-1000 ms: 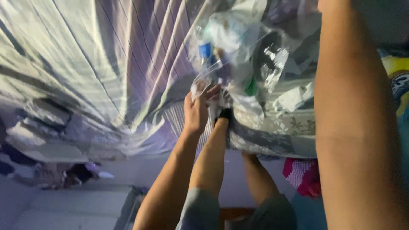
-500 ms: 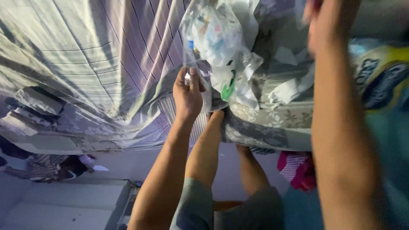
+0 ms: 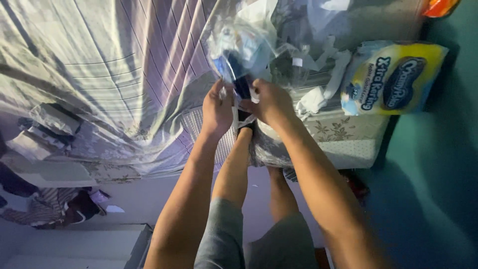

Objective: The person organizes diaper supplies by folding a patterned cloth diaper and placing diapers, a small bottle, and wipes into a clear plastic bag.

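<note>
Left hand (image 3: 217,110): fingers pinching the clear plastic bag (image 3: 244,42).
Right hand (image 3: 269,102): gripping the same bag, just beside the left.
Bed (image 3: 99,74): striped sheet.

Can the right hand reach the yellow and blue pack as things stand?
Probably yes. The right hand grips the clear bag together with the left hand, but nothing blocks the way to the pack nearby.

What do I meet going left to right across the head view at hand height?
Striped purple bedsheet → left hand → clear plastic bag → right hand → yellow-and-blue diaper pack → teal wall.
</note>
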